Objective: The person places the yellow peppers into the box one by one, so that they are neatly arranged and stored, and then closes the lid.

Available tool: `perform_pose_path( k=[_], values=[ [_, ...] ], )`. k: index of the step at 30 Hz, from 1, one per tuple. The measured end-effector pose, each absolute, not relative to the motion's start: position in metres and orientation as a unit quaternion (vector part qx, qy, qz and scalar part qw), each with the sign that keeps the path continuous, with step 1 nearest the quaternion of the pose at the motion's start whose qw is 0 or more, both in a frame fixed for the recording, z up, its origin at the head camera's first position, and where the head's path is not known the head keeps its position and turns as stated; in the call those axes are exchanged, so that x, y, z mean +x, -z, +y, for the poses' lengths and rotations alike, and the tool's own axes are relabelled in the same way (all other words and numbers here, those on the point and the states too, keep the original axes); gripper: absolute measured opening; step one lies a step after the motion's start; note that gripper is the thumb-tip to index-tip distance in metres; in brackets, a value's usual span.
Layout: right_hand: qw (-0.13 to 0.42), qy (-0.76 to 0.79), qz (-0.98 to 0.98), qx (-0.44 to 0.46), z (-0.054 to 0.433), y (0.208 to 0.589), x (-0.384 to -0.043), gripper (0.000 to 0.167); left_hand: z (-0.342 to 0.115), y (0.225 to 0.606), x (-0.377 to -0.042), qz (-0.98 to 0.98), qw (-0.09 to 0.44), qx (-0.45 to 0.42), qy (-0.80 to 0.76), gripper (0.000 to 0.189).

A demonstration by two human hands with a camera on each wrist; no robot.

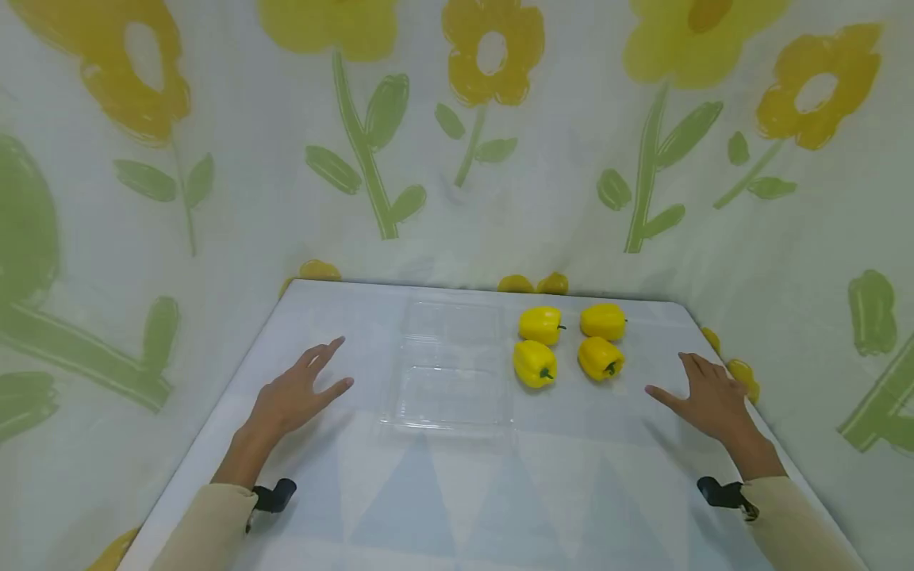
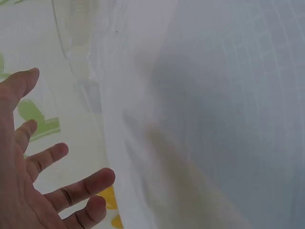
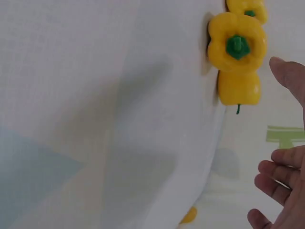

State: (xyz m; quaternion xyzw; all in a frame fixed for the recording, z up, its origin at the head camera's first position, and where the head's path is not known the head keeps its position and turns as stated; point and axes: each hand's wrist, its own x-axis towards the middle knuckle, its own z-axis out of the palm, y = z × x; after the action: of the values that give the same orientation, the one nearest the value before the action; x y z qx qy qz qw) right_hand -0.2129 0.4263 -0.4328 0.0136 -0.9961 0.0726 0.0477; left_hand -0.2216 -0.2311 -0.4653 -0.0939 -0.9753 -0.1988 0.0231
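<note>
My left hand (image 1: 289, 398) hovers over the left side of the table, fingers spread and holding nothing. To its right lies a clear plastic clamshell container (image 1: 451, 394), its lid folded back, transparent and hard to make out. Several yellow bell peppers (image 1: 534, 364) with green stems sit just right of the container in two short rows. On the far side of them my right hand (image 1: 714, 399) is held above the table's right part, thumb toward the peppers, holding nothing. In the right wrist view a pepper (image 3: 237, 43) shows its green stem, left of the thumb (image 3: 286, 74).
The white table (image 1: 457, 500) has a pale blue triangle pattern at its front. A curtain (image 1: 535, 190) with yellow flowers and green leaves hangs behind it and along both sides. A black camera mount sits at each wrist.
</note>
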Motion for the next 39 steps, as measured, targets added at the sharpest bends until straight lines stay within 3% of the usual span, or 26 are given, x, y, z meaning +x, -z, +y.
perform_pose_path(
  k=[17,26,39],
  values=[
    [0.091,-0.128,-0.987,-0.012,0.377,0.446,-0.237,0.093,-0.194,0.478,-0.225,-0.945,0.012,-0.121,0.304,0.073],
    [0.082,-0.141,-0.987,-0.014,0.361,0.460,-0.250,0.092,-0.186,0.490,-0.225,-0.939,0.001,-0.119,0.323,0.072],
    [0.078,-0.141,-0.987,-0.017,0.356,0.464,-0.261,0.097,-0.179,0.507,-0.228,-0.911,0.041,-0.162,0.377,0.066]
  ],
)
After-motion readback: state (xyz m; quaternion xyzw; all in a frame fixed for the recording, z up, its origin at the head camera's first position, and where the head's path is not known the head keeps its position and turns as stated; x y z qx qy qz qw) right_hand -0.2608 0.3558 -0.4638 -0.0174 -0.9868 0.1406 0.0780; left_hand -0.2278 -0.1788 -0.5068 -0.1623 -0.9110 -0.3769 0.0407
